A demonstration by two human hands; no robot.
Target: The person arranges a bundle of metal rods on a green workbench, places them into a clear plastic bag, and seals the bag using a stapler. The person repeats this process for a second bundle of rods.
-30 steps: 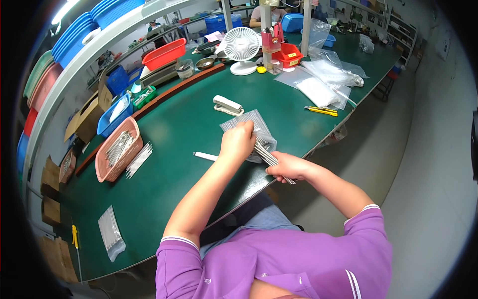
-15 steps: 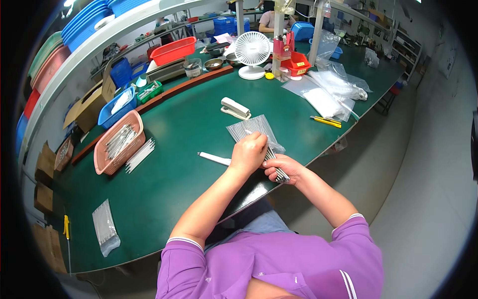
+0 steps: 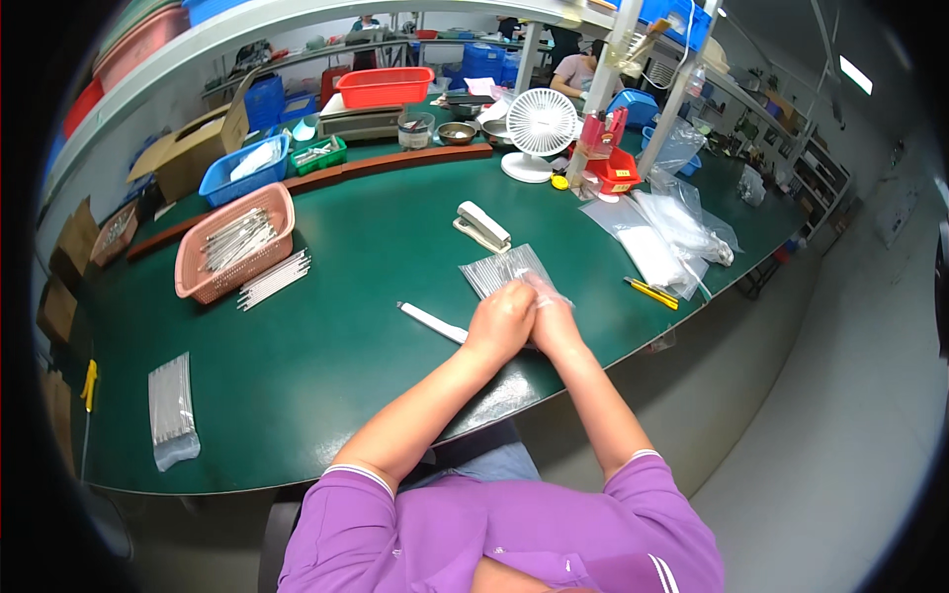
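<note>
A clear plastic bag (image 3: 497,271) of thin metal rods lies on the green table in front of me, its near end under my hands. My left hand (image 3: 502,318) is closed on the bag's near edge. Pressed against it, my right hand (image 3: 554,321) is closed on the bag too; its fingertips are partly hidden. Just beyond the bag sits a white stapler (image 3: 481,227). Beside my left hand lies a slim white handled tool (image 3: 433,321), its near end hidden by the hand.
Left stands a pink basket (image 3: 188,269) of metal rods, with loose rods (image 3: 275,281) beside it. A filled bag of rods (image 3: 171,405) lies near the left edge. A yellow cutter (image 3: 652,293), plastic bags (image 3: 657,242) and a white fan (image 3: 542,124) are to the right and back.
The rods in my right hand have gone down into the bag. My right hand has moved up beside the left at the bag's near end. The whole view has shifted slightly.
</note>
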